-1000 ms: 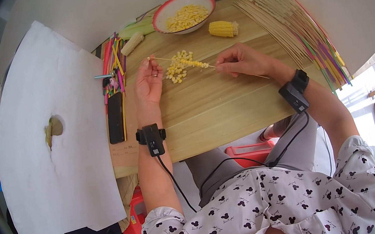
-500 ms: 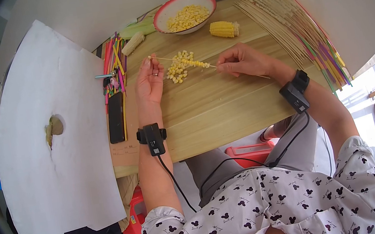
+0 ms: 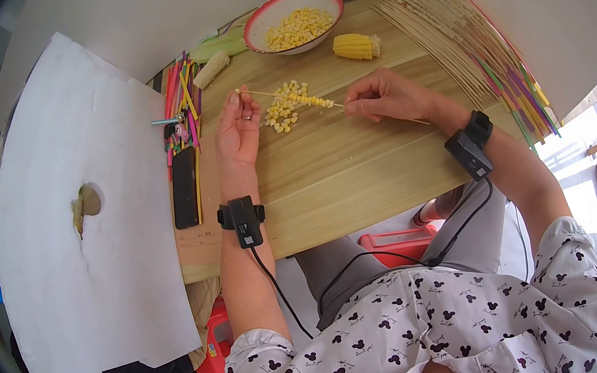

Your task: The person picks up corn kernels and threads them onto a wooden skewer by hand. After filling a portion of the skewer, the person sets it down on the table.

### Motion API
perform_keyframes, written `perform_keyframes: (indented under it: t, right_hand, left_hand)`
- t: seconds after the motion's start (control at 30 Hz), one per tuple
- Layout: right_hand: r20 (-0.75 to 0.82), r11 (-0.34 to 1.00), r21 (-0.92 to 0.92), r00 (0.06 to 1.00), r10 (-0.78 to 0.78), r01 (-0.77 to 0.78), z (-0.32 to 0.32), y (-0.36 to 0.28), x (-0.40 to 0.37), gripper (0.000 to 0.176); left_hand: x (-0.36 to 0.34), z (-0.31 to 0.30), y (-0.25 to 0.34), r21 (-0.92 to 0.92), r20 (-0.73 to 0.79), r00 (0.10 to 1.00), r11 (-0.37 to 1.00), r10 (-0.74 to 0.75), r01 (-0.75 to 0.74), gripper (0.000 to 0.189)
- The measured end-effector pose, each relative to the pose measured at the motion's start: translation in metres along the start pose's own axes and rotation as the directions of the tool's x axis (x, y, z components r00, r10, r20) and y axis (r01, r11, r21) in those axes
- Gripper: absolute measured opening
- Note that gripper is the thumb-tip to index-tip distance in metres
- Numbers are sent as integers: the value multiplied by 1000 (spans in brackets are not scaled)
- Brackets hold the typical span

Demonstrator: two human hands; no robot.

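A thin wooden skewer [image 3: 339, 106] runs between my hands, with yellow corn kernels [image 3: 310, 101] threaded along its middle. My left hand [image 3: 238, 127] is closed at the fingertips round the skewer's left end. Thumb and fingers of my right hand [image 3: 387, 96] pinch the skewer's right part, and its tail sticks out below the palm. Beneath the skewer, a small pile of loose kernels [image 3: 281, 116] lies on the wooden table [image 3: 343, 171]. Behind it stands a red-rimmed bowl [image 3: 253, 37] holding many kernels.
A partly stripped corn cob [image 3: 357, 47] lies right of the bowl, a bare cob [image 3: 211, 70] left of it. Bundled skewers [image 3: 440, 47] fill the right side. Coloured sticks [image 3: 174, 89] and a black phone [image 3: 186, 189] lie at left, beside a white board [image 3: 95, 281].
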State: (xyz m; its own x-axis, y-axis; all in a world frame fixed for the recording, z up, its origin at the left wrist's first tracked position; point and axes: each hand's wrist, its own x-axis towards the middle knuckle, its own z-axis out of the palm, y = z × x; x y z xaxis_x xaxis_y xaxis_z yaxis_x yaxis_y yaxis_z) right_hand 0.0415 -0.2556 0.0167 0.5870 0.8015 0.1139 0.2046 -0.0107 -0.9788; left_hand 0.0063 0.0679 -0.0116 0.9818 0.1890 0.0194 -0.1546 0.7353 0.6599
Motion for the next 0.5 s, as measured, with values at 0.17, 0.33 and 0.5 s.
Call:
perform_keyframes:
  t: [0.17,0.33,0.5]
  right_hand:
    - [0,1000,-5,1000,1,-1,0,-2,-1,17]
    - [11,1000,-17,1000,4,-4,-2,-1,-1,17]
    - [2,1000,-10,1000,4,-4,-1,-2,-1,17]
  left_hand:
    - [1,-3,1,31,27,999,999,17,-18,21]
    - [-1,1,1,99,35,996,991,88,-91,20]
    - [-5,7,0,116,29,994,987,105,-108,19]
